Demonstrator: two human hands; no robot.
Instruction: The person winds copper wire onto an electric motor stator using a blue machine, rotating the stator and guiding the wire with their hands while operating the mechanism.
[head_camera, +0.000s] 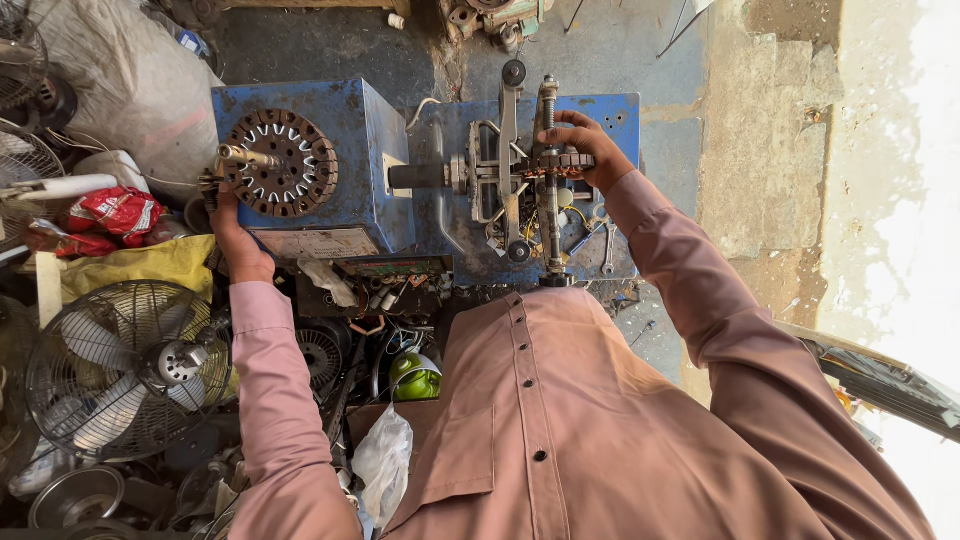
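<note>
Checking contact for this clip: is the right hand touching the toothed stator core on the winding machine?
Touching. Head view: right hand fingers wrap the toothed stator core.

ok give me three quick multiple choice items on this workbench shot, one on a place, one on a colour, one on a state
1. Where does the round toothed metal core sit?
A. on the blue box's face
B. on the floor fan
C. in the right hand

2. What colour is the machine's box?
A. green
B. blue
C. white

3. How is the right hand placed?
A. hanging free
B. flat on the shirt
C. gripping the small toothed part on the machine's frame

Answers: 1 A, it is mounted there; 2 B, blue paint shows; 3 C, fingers curl over it.
</note>
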